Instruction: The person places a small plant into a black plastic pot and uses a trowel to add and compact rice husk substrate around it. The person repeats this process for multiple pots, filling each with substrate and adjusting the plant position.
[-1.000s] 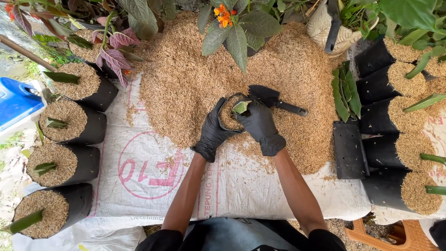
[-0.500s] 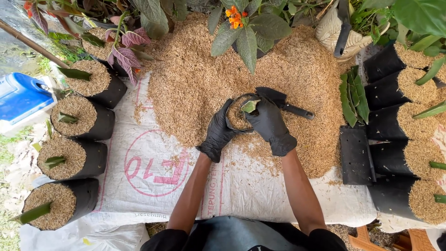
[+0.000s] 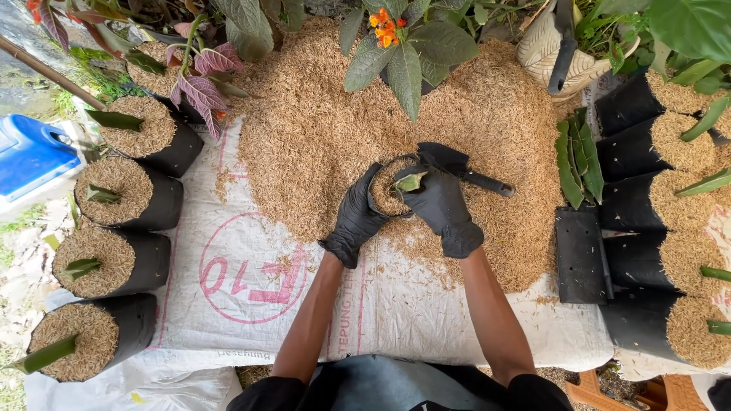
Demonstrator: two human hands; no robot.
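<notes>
Both my hands wear black gloves. My left hand [image 3: 355, 219] wraps the left side of a small black grow bag [image 3: 383, 192] full of rice husk, standing on the big husk pile [image 3: 320, 122]. My right hand [image 3: 442, 204] presses on the bag's right side and pinches a green leaf cutting [image 3: 410, 183] stuck in the husk. Right behind that hand a black hand trowel [image 3: 464, 170] lies on the pile, handle pointing right.
Several filled black bags with cuttings stand in a row at the left [image 3: 126, 192] and at the right [image 3: 670, 175]. Flat empty bags [image 3: 580, 255] and loose green leaves [image 3: 579, 156] lie at the right. A white printed sack [image 3: 251, 289] covers the ground; a blue jerrycan [image 3: 30, 160] is far left.
My hands and the bag have stayed in place on the pile; my right fingers have shifted slightly on the cutting. The view has drifted a little.
</notes>
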